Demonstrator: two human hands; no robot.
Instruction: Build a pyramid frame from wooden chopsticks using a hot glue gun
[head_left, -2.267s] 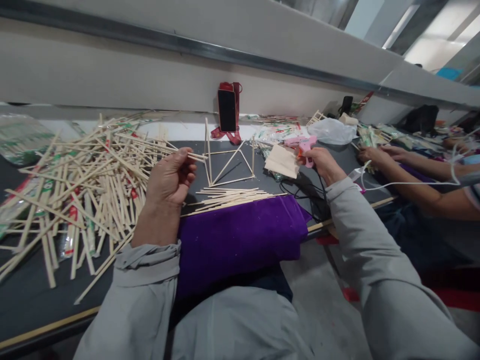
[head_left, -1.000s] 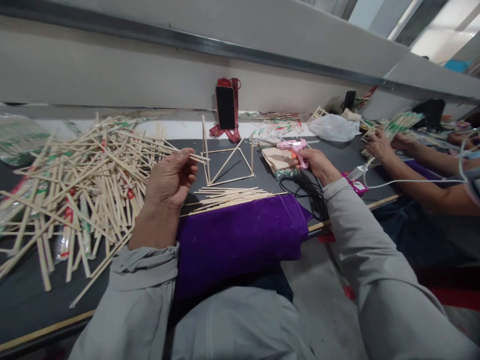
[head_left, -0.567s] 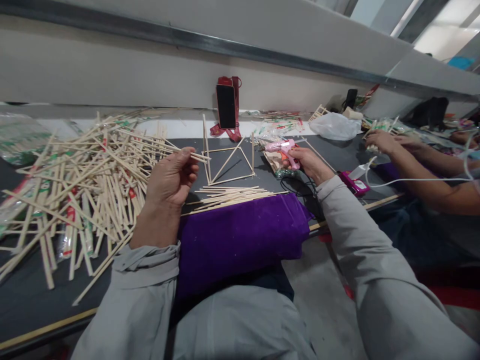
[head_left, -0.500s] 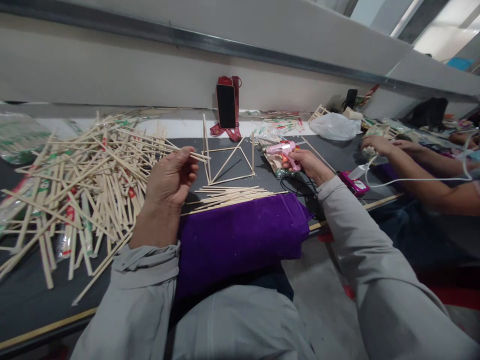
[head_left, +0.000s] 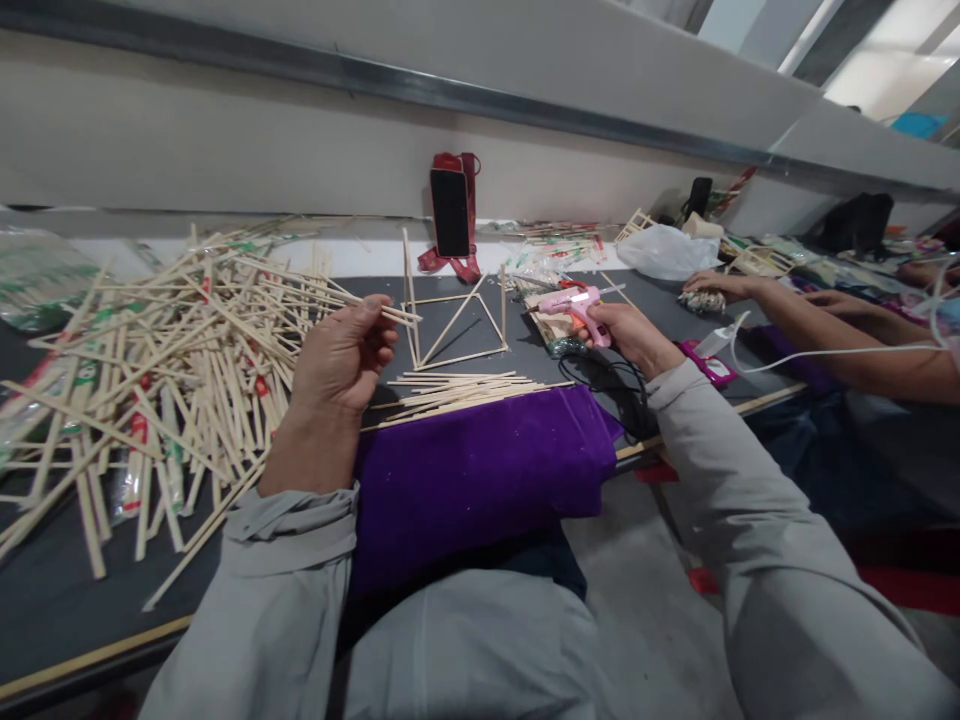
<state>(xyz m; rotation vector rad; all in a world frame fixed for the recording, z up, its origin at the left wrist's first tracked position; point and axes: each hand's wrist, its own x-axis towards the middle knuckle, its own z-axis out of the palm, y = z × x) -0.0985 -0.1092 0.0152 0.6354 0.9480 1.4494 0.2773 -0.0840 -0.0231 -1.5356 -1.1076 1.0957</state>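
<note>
Between thumb and fingers, my left hand [head_left: 341, 350] pinches wooden sticks [head_left: 401, 315], beside the left part of a stick frame. My right hand [head_left: 619, 335] is wrapped round a pink glue gun [head_left: 568, 304], its nozzle pointing left. The stick frame [head_left: 459, 358] stands on the dark table between my hands, with a flat base, a diagonal stick and uprights at left and right. In front of it lies a loose row of sticks [head_left: 472, 390]. A folded purple cloth [head_left: 480, 470] is at the table's front edge.
A big heap of sticks and wrappers [head_left: 202, 370] covers the left side. A phone [head_left: 450, 212] leans on the wall behind the frame. Black cable [head_left: 626, 395] coils below my right hand. Another person's hand [head_left: 712, 285] holds a bundle at right, near a purple box [head_left: 712, 368].
My right hand and the glue gun have shifted slightly right. The other person's hand has moved left with its bundle. My left hand has stayed nearly still.
</note>
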